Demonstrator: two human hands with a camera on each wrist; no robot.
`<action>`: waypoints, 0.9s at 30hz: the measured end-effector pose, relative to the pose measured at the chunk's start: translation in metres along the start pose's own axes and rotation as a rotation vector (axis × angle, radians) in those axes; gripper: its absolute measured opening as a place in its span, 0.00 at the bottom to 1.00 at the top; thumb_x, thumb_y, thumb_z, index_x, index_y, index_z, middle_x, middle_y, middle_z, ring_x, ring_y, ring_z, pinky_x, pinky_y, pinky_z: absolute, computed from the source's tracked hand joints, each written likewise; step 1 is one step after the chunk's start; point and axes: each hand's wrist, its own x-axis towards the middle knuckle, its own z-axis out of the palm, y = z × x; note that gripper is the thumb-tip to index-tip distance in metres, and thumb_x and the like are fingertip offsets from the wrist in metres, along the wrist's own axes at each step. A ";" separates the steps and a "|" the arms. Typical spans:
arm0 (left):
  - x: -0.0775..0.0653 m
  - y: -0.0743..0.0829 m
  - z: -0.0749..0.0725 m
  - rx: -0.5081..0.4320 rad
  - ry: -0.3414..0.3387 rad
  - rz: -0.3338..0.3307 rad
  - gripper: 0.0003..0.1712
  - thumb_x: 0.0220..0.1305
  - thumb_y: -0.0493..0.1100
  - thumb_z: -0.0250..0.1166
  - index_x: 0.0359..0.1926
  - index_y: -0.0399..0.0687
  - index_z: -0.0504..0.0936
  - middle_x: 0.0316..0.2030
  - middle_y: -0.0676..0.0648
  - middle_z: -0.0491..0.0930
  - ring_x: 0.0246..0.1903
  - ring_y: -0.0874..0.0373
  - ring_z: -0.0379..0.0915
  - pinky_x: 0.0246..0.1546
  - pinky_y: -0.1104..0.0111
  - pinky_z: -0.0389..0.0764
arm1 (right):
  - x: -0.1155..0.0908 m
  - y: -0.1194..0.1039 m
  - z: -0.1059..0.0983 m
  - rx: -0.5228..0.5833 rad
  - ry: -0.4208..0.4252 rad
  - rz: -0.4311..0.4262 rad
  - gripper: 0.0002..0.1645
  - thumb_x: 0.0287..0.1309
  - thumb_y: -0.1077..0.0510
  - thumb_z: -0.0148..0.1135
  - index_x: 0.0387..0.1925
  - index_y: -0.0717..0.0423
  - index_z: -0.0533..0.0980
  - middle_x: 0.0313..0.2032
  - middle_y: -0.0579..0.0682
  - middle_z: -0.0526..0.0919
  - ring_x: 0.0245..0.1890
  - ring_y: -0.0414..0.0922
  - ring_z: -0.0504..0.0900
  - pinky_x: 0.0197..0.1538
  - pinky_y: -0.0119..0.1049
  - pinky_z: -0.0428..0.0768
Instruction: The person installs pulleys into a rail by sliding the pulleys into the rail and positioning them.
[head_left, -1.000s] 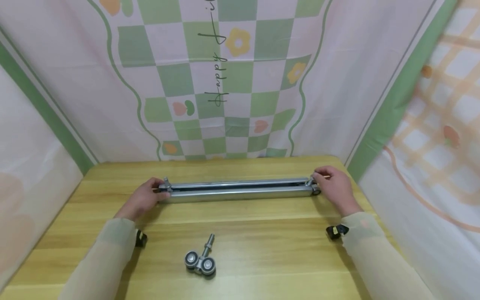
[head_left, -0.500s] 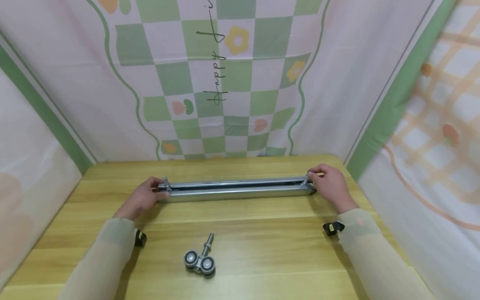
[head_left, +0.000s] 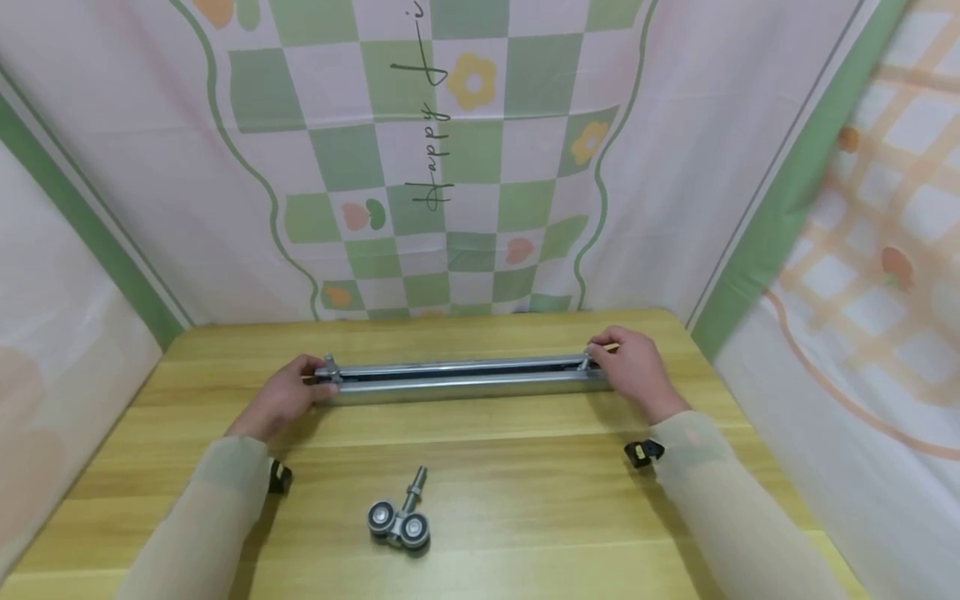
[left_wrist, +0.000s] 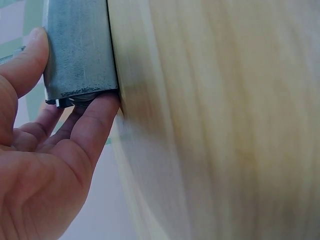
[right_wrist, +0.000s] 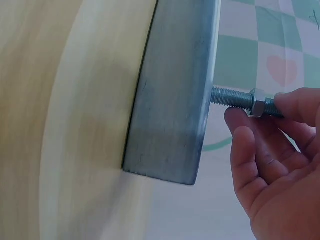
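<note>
A long metal track rail (head_left: 465, 391) lies across the table, its slot facing up. My left hand (head_left: 279, 402) holds its left end; in the left wrist view the thumb lies against the rail's side and the fingers reach across the end. An upright bolt (head_left: 330, 364) pokes out of the slot beside that hand. At the right, my right hand (head_left: 637, 372) pinches the tip of another threaded bolt (right_wrist: 230, 97), which carries a nut (right_wrist: 258, 103) and sticks out of the slot. Whatever that bolt joins inside the rail is hidden.
A loose roller trolley (head_left: 401, 523), with black-rimmed wheels and a threaded bolt, lies on the wooden table (head_left: 540, 500) in front of the rail. Patterned cloth (head_left: 480, 167) hangs behind the table and along both sides.
My right hand has slid left along the rail with the bolt, from the rail's right end to a little inside it. The left hand and the loose trolley have stayed put.
</note>
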 end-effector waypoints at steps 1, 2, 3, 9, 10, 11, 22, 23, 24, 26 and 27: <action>0.000 0.000 0.000 -0.005 0.001 0.000 0.35 0.67 0.52 0.67 0.66 0.40 0.65 0.65 0.33 0.66 0.63 0.36 0.61 0.60 0.45 0.66 | 0.000 -0.001 0.001 0.002 -0.003 -0.002 0.13 0.69 0.52 0.58 0.44 0.57 0.81 0.44 0.57 0.85 0.42 0.54 0.82 0.40 0.48 0.79; -0.001 0.001 0.000 -0.009 0.001 0.001 0.34 0.67 0.52 0.67 0.66 0.40 0.65 0.65 0.33 0.66 0.63 0.36 0.61 0.60 0.45 0.67 | 0.001 -0.002 0.002 0.001 0.000 -0.006 0.13 0.69 0.52 0.58 0.44 0.57 0.81 0.43 0.57 0.85 0.42 0.54 0.82 0.39 0.48 0.79; -0.001 0.001 0.000 -0.015 0.001 0.002 0.34 0.67 0.51 0.67 0.66 0.40 0.66 0.65 0.33 0.66 0.63 0.36 0.62 0.59 0.46 0.68 | 0.001 -0.003 0.003 -0.001 0.002 -0.010 0.13 0.69 0.52 0.58 0.44 0.57 0.81 0.43 0.57 0.85 0.41 0.53 0.82 0.39 0.47 0.78; -0.002 0.002 0.000 -0.036 -0.008 -0.003 0.33 0.68 0.51 0.67 0.65 0.40 0.66 0.64 0.34 0.66 0.62 0.38 0.63 0.57 0.48 0.70 | 0.004 -0.011 0.010 0.030 -0.013 -0.024 0.12 0.69 0.53 0.59 0.43 0.57 0.81 0.42 0.56 0.85 0.39 0.52 0.82 0.39 0.47 0.79; -0.002 0.002 0.000 -0.037 -0.009 -0.004 0.33 0.68 0.51 0.67 0.65 0.40 0.66 0.64 0.34 0.66 0.62 0.38 0.63 0.57 0.48 0.70 | 0.004 -0.012 0.011 0.033 -0.017 -0.024 0.12 0.69 0.53 0.59 0.43 0.57 0.81 0.42 0.56 0.85 0.39 0.51 0.82 0.39 0.46 0.79; -0.002 0.002 0.000 -0.036 -0.009 -0.005 0.33 0.68 0.51 0.67 0.65 0.40 0.66 0.64 0.34 0.66 0.62 0.38 0.63 0.57 0.48 0.70 | 0.004 -0.014 0.012 0.035 -0.019 -0.025 0.12 0.69 0.53 0.59 0.43 0.57 0.81 0.41 0.56 0.85 0.38 0.51 0.82 0.39 0.46 0.79; -0.002 0.002 0.000 -0.029 -0.011 -0.009 0.34 0.68 0.52 0.67 0.66 0.40 0.65 0.65 0.33 0.65 0.62 0.38 0.63 0.57 0.49 0.71 | 0.006 -0.033 0.029 0.054 -0.035 -0.033 0.11 0.67 0.54 0.60 0.42 0.57 0.81 0.39 0.54 0.85 0.36 0.49 0.81 0.38 0.45 0.79; -0.002 0.002 0.000 -0.027 -0.011 -0.007 0.34 0.68 0.52 0.67 0.66 0.40 0.65 0.65 0.33 0.65 0.62 0.38 0.63 0.57 0.48 0.70 | 0.005 -0.035 0.030 0.055 -0.038 -0.036 0.11 0.67 0.54 0.60 0.42 0.57 0.81 0.39 0.53 0.85 0.35 0.48 0.81 0.37 0.45 0.79; -0.002 0.002 0.000 -0.027 -0.012 -0.006 0.34 0.68 0.52 0.67 0.66 0.40 0.65 0.65 0.33 0.65 0.62 0.38 0.62 0.57 0.48 0.70 | 0.005 -0.037 0.032 0.057 -0.039 -0.041 0.11 0.67 0.53 0.60 0.42 0.57 0.81 0.39 0.53 0.85 0.34 0.48 0.81 0.37 0.44 0.79; -0.003 0.002 0.000 -0.026 -0.012 -0.004 0.34 0.68 0.52 0.67 0.66 0.40 0.65 0.65 0.33 0.65 0.62 0.37 0.62 0.58 0.47 0.69 | 0.005 -0.040 0.034 0.056 -0.041 -0.048 0.11 0.67 0.53 0.60 0.42 0.56 0.82 0.37 0.52 0.85 0.31 0.47 0.80 0.35 0.44 0.78; -0.003 0.002 0.000 -0.025 -0.013 -0.004 0.34 0.68 0.52 0.67 0.66 0.40 0.65 0.65 0.33 0.65 0.62 0.37 0.62 0.58 0.47 0.69 | 0.005 -0.042 0.036 0.057 -0.039 -0.053 0.11 0.67 0.53 0.60 0.42 0.55 0.82 0.37 0.52 0.85 0.30 0.47 0.79 0.34 0.44 0.78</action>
